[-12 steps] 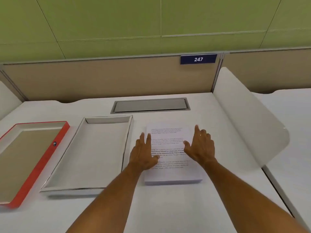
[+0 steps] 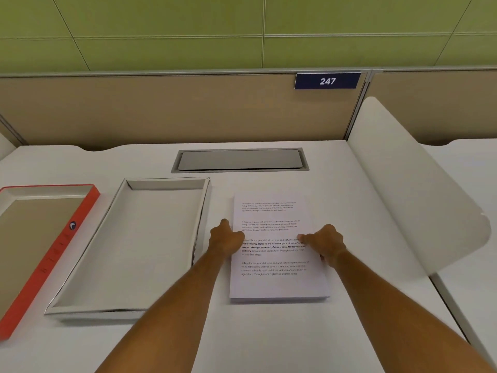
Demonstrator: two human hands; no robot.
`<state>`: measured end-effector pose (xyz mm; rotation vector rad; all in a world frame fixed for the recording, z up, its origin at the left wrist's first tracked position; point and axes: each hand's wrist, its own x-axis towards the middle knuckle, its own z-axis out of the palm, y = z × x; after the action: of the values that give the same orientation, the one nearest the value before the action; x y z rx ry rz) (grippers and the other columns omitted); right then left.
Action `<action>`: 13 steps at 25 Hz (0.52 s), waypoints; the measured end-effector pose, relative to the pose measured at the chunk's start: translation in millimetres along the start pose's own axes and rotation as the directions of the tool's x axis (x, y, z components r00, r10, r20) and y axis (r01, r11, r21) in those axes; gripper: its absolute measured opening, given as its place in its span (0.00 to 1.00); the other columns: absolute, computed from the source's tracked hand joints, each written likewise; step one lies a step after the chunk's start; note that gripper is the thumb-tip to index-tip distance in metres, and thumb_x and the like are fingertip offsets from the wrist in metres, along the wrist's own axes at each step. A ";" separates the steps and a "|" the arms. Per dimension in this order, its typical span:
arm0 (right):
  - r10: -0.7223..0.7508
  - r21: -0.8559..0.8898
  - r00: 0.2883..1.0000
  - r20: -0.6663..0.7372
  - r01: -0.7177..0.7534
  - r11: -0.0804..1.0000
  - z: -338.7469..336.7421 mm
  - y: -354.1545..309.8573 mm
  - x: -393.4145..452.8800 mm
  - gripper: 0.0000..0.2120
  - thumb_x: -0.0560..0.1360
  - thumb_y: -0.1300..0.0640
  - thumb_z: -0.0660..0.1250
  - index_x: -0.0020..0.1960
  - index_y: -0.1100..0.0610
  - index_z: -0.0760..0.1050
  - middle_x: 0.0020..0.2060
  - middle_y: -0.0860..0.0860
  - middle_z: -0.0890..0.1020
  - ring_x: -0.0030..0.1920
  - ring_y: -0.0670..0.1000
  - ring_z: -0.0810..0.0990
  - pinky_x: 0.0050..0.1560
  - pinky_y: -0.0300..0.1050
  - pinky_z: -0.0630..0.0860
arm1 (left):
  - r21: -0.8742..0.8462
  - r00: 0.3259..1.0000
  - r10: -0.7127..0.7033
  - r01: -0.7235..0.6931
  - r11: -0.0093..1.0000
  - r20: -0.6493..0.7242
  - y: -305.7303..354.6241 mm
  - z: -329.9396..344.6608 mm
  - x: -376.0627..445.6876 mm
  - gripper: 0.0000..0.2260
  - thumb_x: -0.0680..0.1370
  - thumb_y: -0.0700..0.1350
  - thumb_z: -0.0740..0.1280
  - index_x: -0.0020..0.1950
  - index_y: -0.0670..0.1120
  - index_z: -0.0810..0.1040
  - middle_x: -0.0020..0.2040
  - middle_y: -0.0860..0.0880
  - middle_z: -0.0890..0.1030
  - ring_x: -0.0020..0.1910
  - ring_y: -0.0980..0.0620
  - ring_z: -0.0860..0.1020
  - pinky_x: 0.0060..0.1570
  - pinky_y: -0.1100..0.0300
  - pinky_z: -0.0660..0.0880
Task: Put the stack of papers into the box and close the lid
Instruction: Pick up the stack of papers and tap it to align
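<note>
Stack of papers (image 2: 278, 281) flat on the white desk (image 2: 269, 335), right of centre, long axis running away from the wearer toward the beige partition (image 2: 161, 109). Printed side up, 4 blocks of text reading upright from the wearer's side, top edge at the far end. Squared up, near edge showing some thickness.

Left hand (image 2: 225, 239) at the stack's left long edge, about midway along, thumb lying on the top sheet, fingers curled down against the side. Right hand (image 2: 326, 244) mirrored at the right long edge, thumb on the page, fingers tucked down the far side. Both closed narrow on the stack's edges; stack apparently resting on the desk, no gap visible beneath it.

Open white box (image 2: 129, 309) just left of the stack, shallow, long axis parallel to the stack's, right wall close beside the left hand. Orange-rimmed lid (image 2: 57, 249) further left, lying inside-up, partly cut by the frame edge, apart from the box.

Grey cable hatch (image 2: 239, 160) set in the desk beyond the stack. Blue plate marked 247 (image 2: 327, 81) on the partition. Curved white divider (image 2: 408, 200) along the desk's right edge.
</note>
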<state>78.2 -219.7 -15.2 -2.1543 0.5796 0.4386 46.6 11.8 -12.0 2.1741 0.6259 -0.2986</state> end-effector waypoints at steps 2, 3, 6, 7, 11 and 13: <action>0.043 0.073 0.997 0.063 -0.047 0.996 0.0 2.6 14.6 0.28 0.60 0.48 0.79 0.52 0.61 0.75 0.49 0.59 0.84 0.46 0.61 0.85 0.48 0.59 0.83 | -0.062 0.998 -0.063 0.064 0.996 0.013 -0.9 -2.2 6.6 0.23 0.78 0.45 0.64 0.71 0.40 0.68 0.67 0.41 0.75 0.62 0.42 0.77 0.53 0.56 0.75; 0.049 0.118 0.994 0.099 -0.061 0.991 -0.5 2.1 18.3 0.29 0.60 0.48 0.79 0.53 0.62 0.75 0.49 0.59 0.84 0.45 0.61 0.85 0.47 0.59 0.84 | -0.090 0.996 -0.085 0.086 0.992 0.019 -1.3 -2.9 10.0 0.21 0.78 0.46 0.64 0.68 0.39 0.70 0.64 0.41 0.77 0.57 0.43 0.78 0.52 0.55 0.77; 0.081 0.178 0.979 0.189 -0.115 0.977 -1.0 -4.4 20.8 0.29 0.62 0.50 0.78 0.57 0.62 0.75 0.49 0.59 0.85 0.44 0.61 0.86 0.44 0.57 0.84 | -0.168 0.988 -0.150 0.156 0.973 0.043 0.0 -3.9 16.8 0.17 0.78 0.48 0.65 0.61 0.38 0.75 0.57 0.43 0.80 0.48 0.46 0.78 0.42 0.56 0.74; 0.078 0.181 0.974 0.210 -0.118 0.976 -0.8 -5.9 22.3 0.27 0.64 0.51 0.78 0.57 0.63 0.76 0.49 0.60 0.85 0.44 0.61 0.86 0.43 0.56 0.84 | -0.199 0.985 -0.161 0.169 0.965 0.056 0.1 -4.1 19.0 0.17 0.78 0.49 0.65 0.61 0.39 0.74 0.55 0.44 0.80 0.48 0.47 0.77 0.42 0.57 0.73; 0.040 0.185 0.973 0.226 -0.083 0.979 -1.6 -6.4 28.1 0.27 0.61 0.50 0.79 0.56 0.62 0.78 0.47 0.59 0.86 0.44 0.61 0.86 0.46 0.58 0.84 | -0.242 0.982 -0.157 0.179 0.954 0.108 -4.6 -4.9 29.6 0.17 0.77 0.50 0.67 0.59 0.39 0.76 0.54 0.43 0.83 0.51 0.44 0.81 0.51 0.52 0.78; 0.003 0.231 0.969 0.246 -0.062 0.971 -4.7 -7.5 27.8 0.25 0.63 0.52 0.80 0.54 0.64 0.79 0.45 0.59 0.87 0.43 0.61 0.87 0.45 0.56 0.84 | -0.239 0.985 -0.140 0.160 0.958 0.099 -7.8 -5.7 34.2 0.15 0.76 0.49 0.68 0.56 0.40 0.78 0.52 0.43 0.84 0.52 0.43 0.82 0.54 0.51 0.79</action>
<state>106.0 -226.4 -21.4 -1.8317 0.5018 0.6106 71.4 31.7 -27.8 1.8714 0.7430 -0.3673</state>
